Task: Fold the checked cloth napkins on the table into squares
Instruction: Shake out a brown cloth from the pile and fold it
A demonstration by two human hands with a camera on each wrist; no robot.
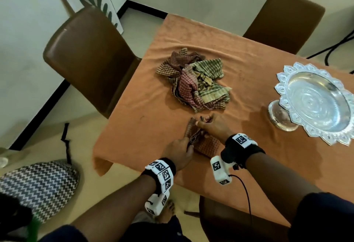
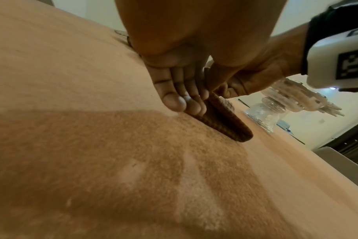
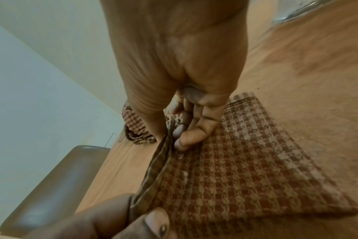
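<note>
A red checked napkin (image 1: 207,145) lies partly folded on the orange tablecloth (image 1: 141,111) near the front edge. Its left edge stands raised as a thin fold. My left hand (image 1: 182,148) pinches the near end of that raised edge between thumb and finger, seen in the right wrist view (image 3: 121,216). My right hand (image 1: 212,126) pinches the far end of the same edge (image 3: 186,129). In the left wrist view the left fingers (image 2: 184,100) hold the napkin (image 2: 225,122) against the table. A crumpled pile of checked napkins (image 1: 195,80) sits farther back, mid-table.
A silver pedestal tray (image 1: 316,105) stands at the table's right side. Brown chairs stand at the left (image 1: 90,55), the far side (image 1: 283,21) and the near side (image 1: 229,220). The table's front left corner (image 1: 101,161) is close to my left wrist.
</note>
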